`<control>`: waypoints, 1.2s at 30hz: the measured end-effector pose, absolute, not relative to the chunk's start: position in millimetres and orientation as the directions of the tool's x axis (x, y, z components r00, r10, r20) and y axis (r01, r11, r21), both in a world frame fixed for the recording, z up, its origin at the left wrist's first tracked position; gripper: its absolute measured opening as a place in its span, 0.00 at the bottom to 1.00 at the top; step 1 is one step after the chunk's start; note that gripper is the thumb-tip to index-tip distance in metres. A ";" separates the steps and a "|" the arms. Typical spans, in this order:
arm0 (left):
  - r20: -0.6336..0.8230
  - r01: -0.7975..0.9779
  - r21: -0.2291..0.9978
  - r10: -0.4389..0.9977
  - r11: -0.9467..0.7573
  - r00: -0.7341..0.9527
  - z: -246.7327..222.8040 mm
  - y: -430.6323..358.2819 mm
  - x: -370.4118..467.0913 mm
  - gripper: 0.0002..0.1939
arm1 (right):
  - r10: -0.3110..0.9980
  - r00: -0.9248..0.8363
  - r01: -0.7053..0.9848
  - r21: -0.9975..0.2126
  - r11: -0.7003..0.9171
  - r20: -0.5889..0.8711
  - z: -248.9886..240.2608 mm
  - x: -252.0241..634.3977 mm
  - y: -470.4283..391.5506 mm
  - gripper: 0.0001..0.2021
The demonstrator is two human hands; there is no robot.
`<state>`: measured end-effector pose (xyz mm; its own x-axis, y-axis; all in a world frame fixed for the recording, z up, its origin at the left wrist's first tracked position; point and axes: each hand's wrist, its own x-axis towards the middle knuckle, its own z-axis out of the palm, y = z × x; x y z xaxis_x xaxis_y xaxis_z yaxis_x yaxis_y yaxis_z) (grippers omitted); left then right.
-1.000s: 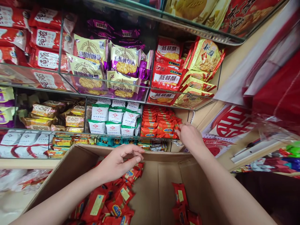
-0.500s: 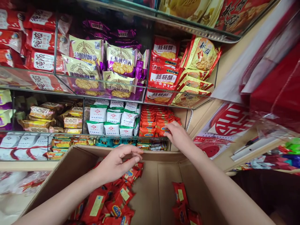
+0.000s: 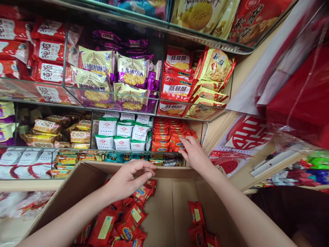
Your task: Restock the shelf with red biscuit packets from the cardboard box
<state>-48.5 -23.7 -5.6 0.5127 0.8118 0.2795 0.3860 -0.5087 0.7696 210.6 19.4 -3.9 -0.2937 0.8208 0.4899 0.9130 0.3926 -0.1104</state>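
Small red snack packets point(image 3: 161, 137) are stacked in the right compartment of the lower shelf. At their front right is my right hand point(image 3: 193, 152), its thumb and index finger apart and fingertips by the packets. My left hand point(image 3: 135, 176) hovers above the near part of a cardboard box point(image 3: 164, 209), fingers curved and spread from the thumb, holding nothing. Loose red packets point(image 3: 128, 223) lie in the left of the box, partly under my left arm. A few more point(image 3: 197, 219) lie at its right.
White packets with green edges point(image 3: 123, 133) stand left of the red ones. Above, a glass-fronted shelf holds walnut biscuits point(image 3: 177, 87) and purple-and-cream biscuits point(image 3: 132, 72). Red plastic packaging point(image 3: 303, 89) hangs at the right. A dark shape point(image 3: 290, 212) fills the lower right.
My right hand has shifted slightly down at the red packets, its thumb lower. The view has moved a little; my left hand has stayed nearly still.
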 end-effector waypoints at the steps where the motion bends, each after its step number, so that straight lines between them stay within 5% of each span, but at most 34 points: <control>1: 0.284 0.383 0.770 0.811 -0.510 0.511 -5.2 -24.0 -48.1 0.10 | 0.824 -0.289 0.910 -0.127 0.394 0.488 -3.7 211.1 18.4 0.20; 7: 0.279 0.267 0.847 0.812 -0.460 0.513 -4.3 -23.2 -47.4 0.09 | 0.781 -0.268 0.890 -0.166 0.425 0.564 0.0 213.5 8.5 0.16; 11: 0.245 0.059 0.953 0.868 -0.298 0.432 -1.5 -10.9 -54.6 0.10 | 0.717 -0.370 0.782 -0.219 0.584 0.590 -1.7 192.6 -16.2 0.07; 16: 0.228 -0.089 0.974 0.922 -0.210 0.313 -1.9 5.2 -65.0 0.11 | 0.620 -0.745 0.618 -0.098 0.780 0.247 -40.3 137.6 -53.7 0.11; 18: 0.205 -0.139 0.976 0.920 -0.167 0.335 -2.8 6.2 -66.5 0.12 | 0.713 -0.694 0.689 -0.196 0.698 0.101 -66.6 116.5 -58.0 0.09; 23: 0.178 -0.136 0.981 0.916 -0.138 0.359 -1.7 3.4 -67.6 0.11 | 0.907 -0.407 0.863 -0.369 0.344 -0.105 -118.1 87.6 -42.4 0.32; 29: 0.191 -0.100 0.981 0.908 -0.165 0.372 -3.5 4.8 -70.5 0.12 | 0.891 -0.450 0.822 -0.422 0.383 -0.067 -100.3 102.1 -42.7 0.23; 32: 0.184 -0.003 0.980 0.893 -0.200 0.411 -0.6 0.8 -71.3 0.12 | 0.910 -0.415 0.659 -0.690 0.298 -0.004 -66.5 114.6 -50.7 0.22; 34: 0.192 0.071 0.964 0.859 -0.255 0.475 4.2 -5.0 -70.0 0.14 | 0.925 -0.380 0.377 -0.911 0.170 0.015 -46.3 117.8 -54.7 0.22; 36: 0.199 0.137 0.934 0.798 -0.331 0.568 9.3 -11.7 -66.9 0.18 | 0.931 -0.362 0.072 -0.995 0.070 0.039 -33.8 116.0 -56.8 0.22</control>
<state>-66.9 -11.7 9.3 0.5682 0.7984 0.1993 0.1374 -0.3309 0.9336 116.0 -56.8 -33.8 -0.3624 0.9312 0.0390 0.0722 0.0697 -0.9950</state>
